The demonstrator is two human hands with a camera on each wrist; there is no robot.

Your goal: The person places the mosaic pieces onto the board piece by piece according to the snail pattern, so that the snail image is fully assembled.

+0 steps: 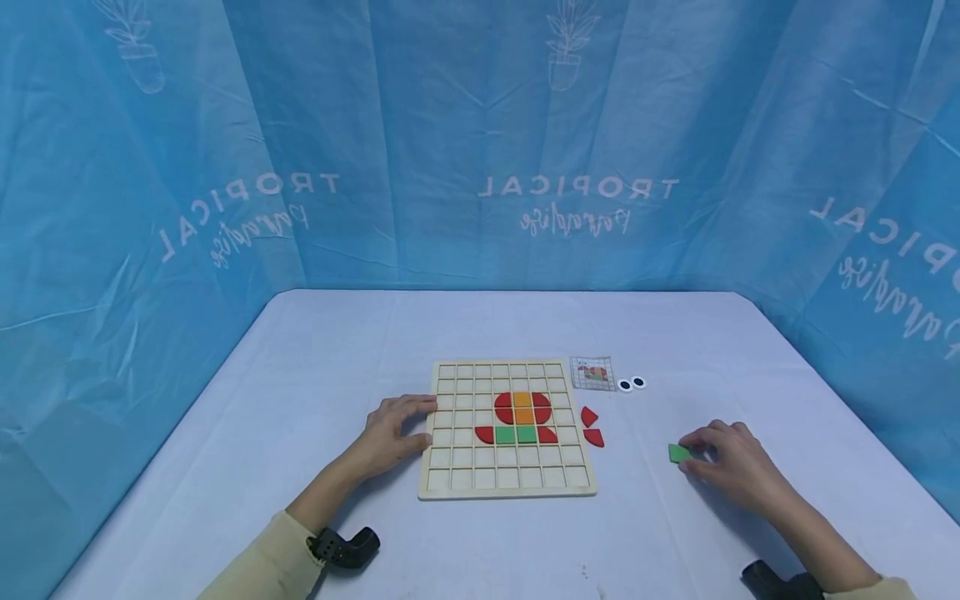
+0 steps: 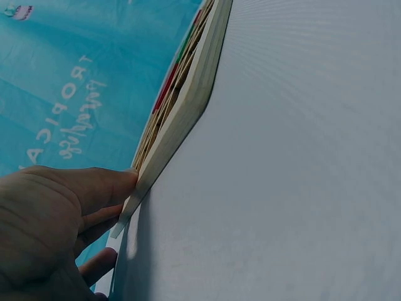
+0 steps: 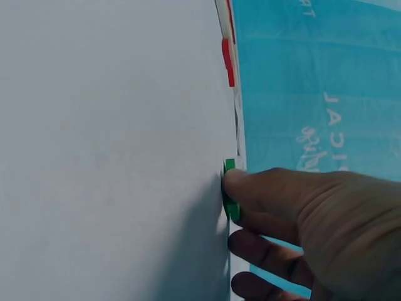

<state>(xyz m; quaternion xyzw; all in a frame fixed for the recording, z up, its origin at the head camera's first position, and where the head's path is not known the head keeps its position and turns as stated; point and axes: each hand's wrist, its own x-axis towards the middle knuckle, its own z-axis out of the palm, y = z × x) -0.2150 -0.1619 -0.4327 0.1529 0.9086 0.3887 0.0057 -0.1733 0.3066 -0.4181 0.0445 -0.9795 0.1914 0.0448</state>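
Observation:
My left hand (image 1: pixel 392 433) rests at the left edge of a wooden grid board (image 1: pixel 461 479), its thumb and fingers spread along the rim. In the left wrist view the thumb touches the side of the board (image 2: pixel 182 103). On the board, red quarter-round tiles (image 1: pixel 504 401), orange tiles (image 1: pixel 522 408) and two green square tiles (image 1: pixel 506 435) form a pattern. Off to the right, my right hand (image 1: pixel 731 462) pinches a green tile (image 1: pixel 678 453) between thumb and fingers, low over the table. The right wrist view has the thumb across the green tile (image 3: pixel 229 164).
Two loose red quarter-round tiles (image 1: pixel 593 437) lie just right of the board. Behind them are a small printed pattern card (image 1: pixel 592 373) and two black-and-white eye pieces (image 1: pixel 638 382). A white cloth covers the table (image 1: pixel 337 350); blue curtains (image 1: pixel 435 125) hang around it.

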